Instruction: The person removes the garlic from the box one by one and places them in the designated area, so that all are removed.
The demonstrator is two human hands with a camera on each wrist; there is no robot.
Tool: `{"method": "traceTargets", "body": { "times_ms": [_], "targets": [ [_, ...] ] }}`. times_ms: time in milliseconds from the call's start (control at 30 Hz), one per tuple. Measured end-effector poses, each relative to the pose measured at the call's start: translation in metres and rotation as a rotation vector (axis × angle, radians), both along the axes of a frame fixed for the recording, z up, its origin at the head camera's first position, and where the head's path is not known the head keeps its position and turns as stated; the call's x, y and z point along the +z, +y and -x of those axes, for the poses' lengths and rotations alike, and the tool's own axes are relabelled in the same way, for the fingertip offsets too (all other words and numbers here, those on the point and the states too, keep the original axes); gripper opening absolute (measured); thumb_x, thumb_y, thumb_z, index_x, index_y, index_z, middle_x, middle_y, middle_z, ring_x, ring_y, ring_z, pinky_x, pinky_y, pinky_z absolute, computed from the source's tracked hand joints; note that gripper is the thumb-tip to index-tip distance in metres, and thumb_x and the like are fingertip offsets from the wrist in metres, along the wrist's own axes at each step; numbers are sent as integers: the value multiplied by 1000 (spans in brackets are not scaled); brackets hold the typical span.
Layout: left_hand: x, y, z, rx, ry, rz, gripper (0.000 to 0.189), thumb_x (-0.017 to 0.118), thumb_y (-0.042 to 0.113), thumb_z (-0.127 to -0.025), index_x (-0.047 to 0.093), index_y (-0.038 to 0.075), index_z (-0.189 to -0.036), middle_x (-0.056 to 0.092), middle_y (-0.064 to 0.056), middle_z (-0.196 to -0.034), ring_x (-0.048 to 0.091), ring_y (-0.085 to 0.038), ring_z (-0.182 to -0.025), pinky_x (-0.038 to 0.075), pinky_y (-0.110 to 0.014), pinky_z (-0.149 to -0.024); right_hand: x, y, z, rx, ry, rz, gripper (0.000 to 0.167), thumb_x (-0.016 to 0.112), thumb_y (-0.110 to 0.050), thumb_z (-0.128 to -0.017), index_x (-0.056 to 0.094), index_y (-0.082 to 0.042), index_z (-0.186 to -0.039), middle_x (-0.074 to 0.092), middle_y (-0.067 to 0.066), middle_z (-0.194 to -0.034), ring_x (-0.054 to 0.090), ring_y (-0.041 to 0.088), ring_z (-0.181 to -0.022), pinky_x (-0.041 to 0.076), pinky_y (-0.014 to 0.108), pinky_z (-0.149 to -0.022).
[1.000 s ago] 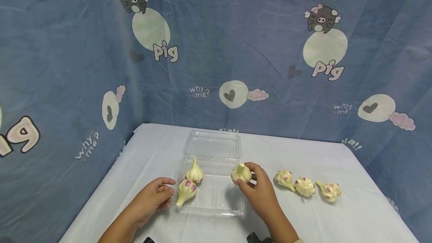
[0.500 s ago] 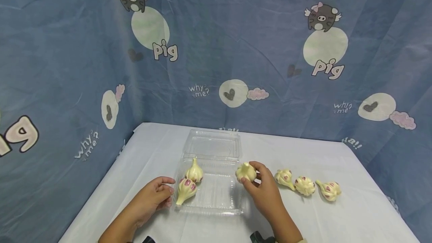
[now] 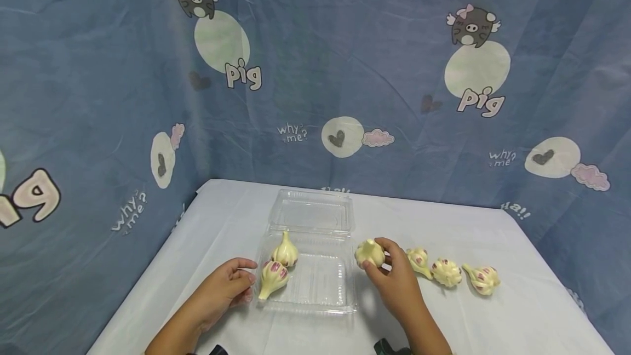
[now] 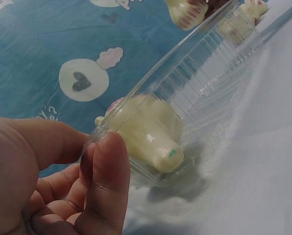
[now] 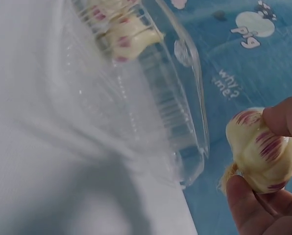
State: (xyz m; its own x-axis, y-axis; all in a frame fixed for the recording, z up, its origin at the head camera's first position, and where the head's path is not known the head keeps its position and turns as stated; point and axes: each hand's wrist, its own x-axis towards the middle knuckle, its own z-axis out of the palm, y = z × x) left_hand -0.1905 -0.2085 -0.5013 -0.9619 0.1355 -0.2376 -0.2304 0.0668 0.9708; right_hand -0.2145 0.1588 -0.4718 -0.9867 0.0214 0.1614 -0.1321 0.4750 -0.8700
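A clear plastic clamshell box (image 3: 315, 284) lies with its lid (image 3: 311, 211) folded back. At its left end my left hand (image 3: 229, 288) pinches the rim between thumb and fingers, as the left wrist view shows. Inside the box, on the left, are two garlic bulbs: one with its stem up (image 3: 285, 251), and one with purple streaks (image 3: 273, 279) whose stem points forward. My right hand (image 3: 396, 281) holds another garlic bulb (image 3: 370, 253) in its fingertips, raised just right of the box. Purple streaks and a tuft of roots show on this held bulb (image 5: 261, 149) in the right wrist view.
To the right of my right hand, a row of garlic bulbs lies on the white tablecloth (image 3: 394, 322): one partly behind the hand (image 3: 418, 261), a middle one (image 3: 446, 273) and a right one (image 3: 483, 280). Blue printed curtains (image 3: 305, 70) hang behind and at the left.
My right hand has moved to the right with its garlic bulb, from over the right side of the box to just beyond it. My left hand has stayed at the left rim.
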Motion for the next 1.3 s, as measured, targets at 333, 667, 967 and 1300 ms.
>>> {"method": "traceTargets", "body": {
  "times_ms": [333, 667, 967, 1300],
  "targets": [
    [1, 0, 2, 9, -3, -2, 43, 59, 6, -102, 45, -7, -140, 63, -9, -99, 59, -14, -73, 55, -27, -65, -4, 12, -1, -4, -20, -31, 59, 78, -19, -95, 52, -8, -147, 53, 16, -147, 60, 34, -129, 58, 41, -101],
    [3, 1, 2, 20, -8, 0, 42, 59, 5, -101, 46, -7, -139, 63, -10, -99, 59, -15, -74, 55, -28, -65, -12, 26, -1, -18, -38, -97, 60, 78, -18, -95, 52, -6, -148, 51, 18, -149, 60, 40, -131, 58, 41, -101],
    [1, 0, 2, 17, -5, 1, 42, 59, 6, -101, 46, -7, -139, 64, -10, -99, 59, -15, -73, 54, -28, -64, -17, 37, -1, -32, -28, -126, 59, 78, -15, -94, 53, -4, -147, 49, 23, -148, 58, 45, -132, 57, 36, -100],
    [-1, 0, 2, 16, -4, -4, 42, 60, 7, -102, 46, -6, -139, 63, -8, -98, 59, -15, -73, 55, -28, -65, -19, 52, -5, -32, -75, -176, 60, 76, -17, -95, 52, -6, -149, 46, 21, -154, 53, 46, -138, 56, 40, -103]
  ]
}}
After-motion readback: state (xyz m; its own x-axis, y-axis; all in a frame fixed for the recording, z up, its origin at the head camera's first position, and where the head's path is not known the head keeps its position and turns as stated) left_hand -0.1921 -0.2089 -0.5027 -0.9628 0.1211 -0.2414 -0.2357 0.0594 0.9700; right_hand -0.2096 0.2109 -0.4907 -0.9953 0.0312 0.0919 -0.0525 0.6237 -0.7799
